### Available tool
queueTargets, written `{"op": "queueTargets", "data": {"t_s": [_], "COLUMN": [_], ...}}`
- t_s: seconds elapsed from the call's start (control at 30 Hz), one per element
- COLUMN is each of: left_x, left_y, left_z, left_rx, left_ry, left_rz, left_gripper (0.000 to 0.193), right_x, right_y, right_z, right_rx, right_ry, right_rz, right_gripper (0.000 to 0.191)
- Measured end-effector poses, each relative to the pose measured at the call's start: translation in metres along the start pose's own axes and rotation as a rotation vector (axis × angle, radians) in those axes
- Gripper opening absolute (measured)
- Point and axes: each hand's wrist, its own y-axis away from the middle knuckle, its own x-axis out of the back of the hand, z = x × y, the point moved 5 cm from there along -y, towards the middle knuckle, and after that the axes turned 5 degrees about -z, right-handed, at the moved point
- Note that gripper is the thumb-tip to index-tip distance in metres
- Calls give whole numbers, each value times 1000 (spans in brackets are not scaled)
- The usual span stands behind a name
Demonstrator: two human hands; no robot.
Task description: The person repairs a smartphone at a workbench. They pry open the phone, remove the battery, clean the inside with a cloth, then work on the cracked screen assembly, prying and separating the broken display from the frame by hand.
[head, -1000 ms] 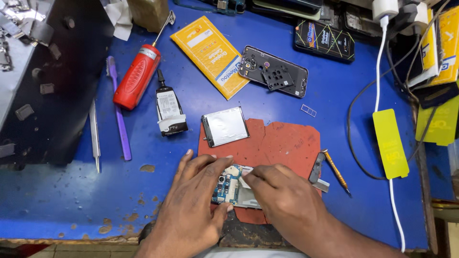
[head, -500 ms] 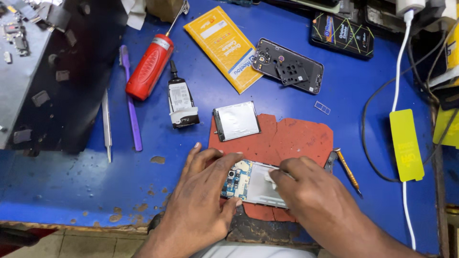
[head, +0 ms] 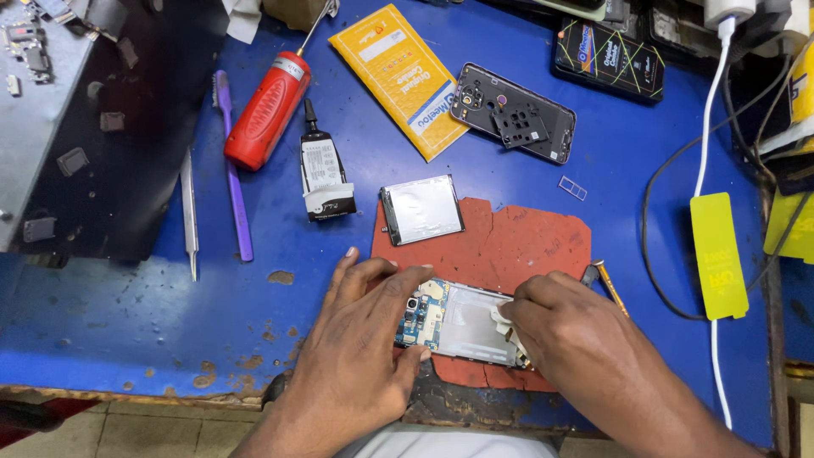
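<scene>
An opened phone body (head: 454, 322) with a bare circuit board lies on a red-brown mat (head: 509, 246) at the blue table's near edge. My left hand (head: 360, 356) rests on its left end, fingers spread, thumb pressing the lower edge. At the phone's right end my right hand (head: 577, 348) pinches a small pale part. A silver battery (head: 421, 209) lies on the mat's far left corner.
A red screwdriver (head: 267, 110), a glue tube (head: 322, 174), a purple brush (head: 231, 161) and tweezers (head: 190, 216) lie to the left. A yellow packet (head: 403, 76) and a phone back cover (head: 513, 113) lie beyond. A white cable (head: 710, 102) runs down the right.
Both hands keep hold of the phone on the mat. The view has shifted, so everything sits a little further right and lower in frame.
</scene>
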Motion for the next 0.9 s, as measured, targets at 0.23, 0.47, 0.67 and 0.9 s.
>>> {"op": "queueTargets", "data": {"t_s": [0.23,0.47,0.67,0.9], "left_x": [-1,0,1,-2], "left_y": [-1,0,1,2], "left_z": [0,0,-1,-2], "left_rx": [23,-11,-16,-20], "left_ry": [17,8,-5,5], "left_rz": [-33,1,7,12], "left_gripper": [76,76,76,77], "right_x": [3,-10,-13,-13], "right_y": [-3,-13,-13,-11], "right_z": [12,-9,-28,-30], "right_rx": [94,7,116,104], "right_ry": [-102,-146,-42,3], "right_rz": [-97,279,313,282], "right_gripper": [18,21,37,46]}}
